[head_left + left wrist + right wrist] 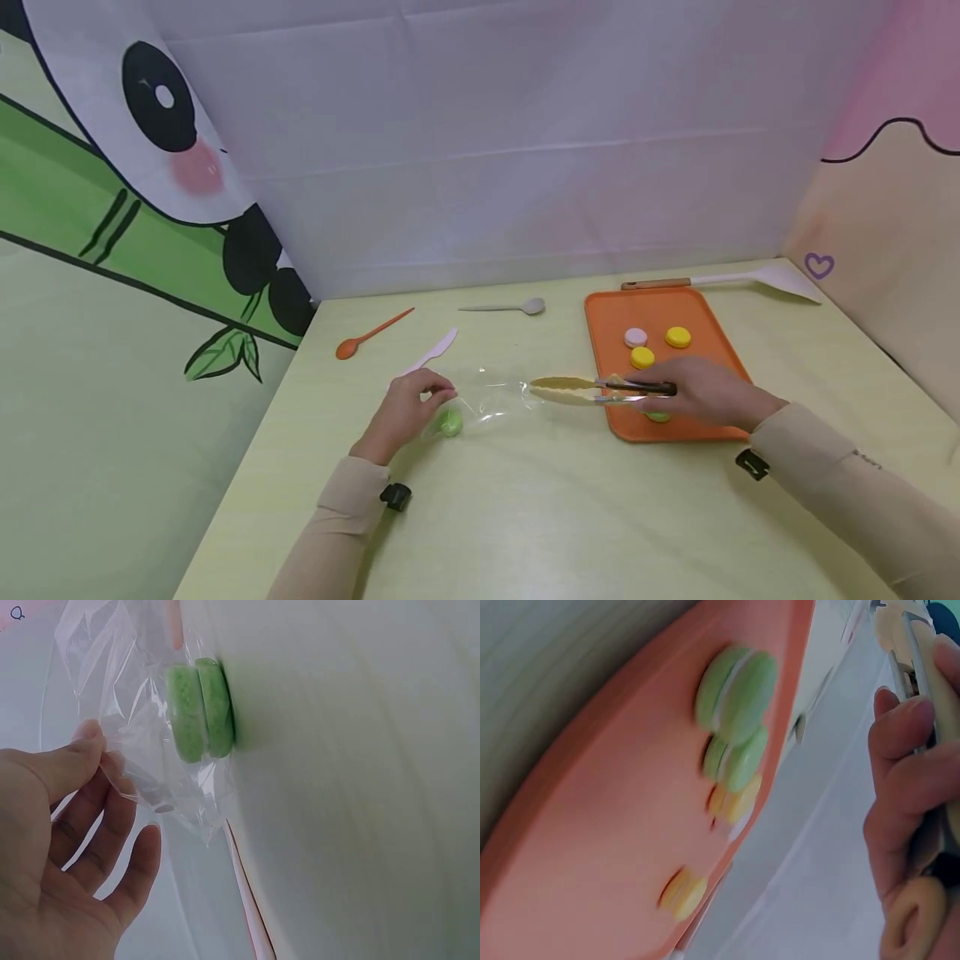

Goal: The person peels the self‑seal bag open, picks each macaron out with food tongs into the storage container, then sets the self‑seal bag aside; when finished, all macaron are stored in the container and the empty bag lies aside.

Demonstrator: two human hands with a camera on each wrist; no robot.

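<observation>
My left hand [405, 412] pinches the edge of a clear plastic bag [491, 407] between thumb and forefinger. A green macaron [201, 711] lies inside the bag, at its end near that hand. With my right hand [701, 392] I grip a pair of tongs [566, 383] with cream-coloured tips, which point left at the bag's right end. No macaron shows between the tips. Beneath the right hand lies an orange tray [611, 321], holding a pink macaron [635, 337], yellow macarons [678, 337] and two green macarons [736, 694], partly hidden by the hand in the head view.
Behind the bag, a lilac knife [441, 346] lies on the table [510, 517]. An orange spoon [348, 348] is at the far left, a grey spoon [533, 307] at the back. Beyond the tray lies a white spatula [780, 278]; printed cloth [525, 150] walls the back.
</observation>
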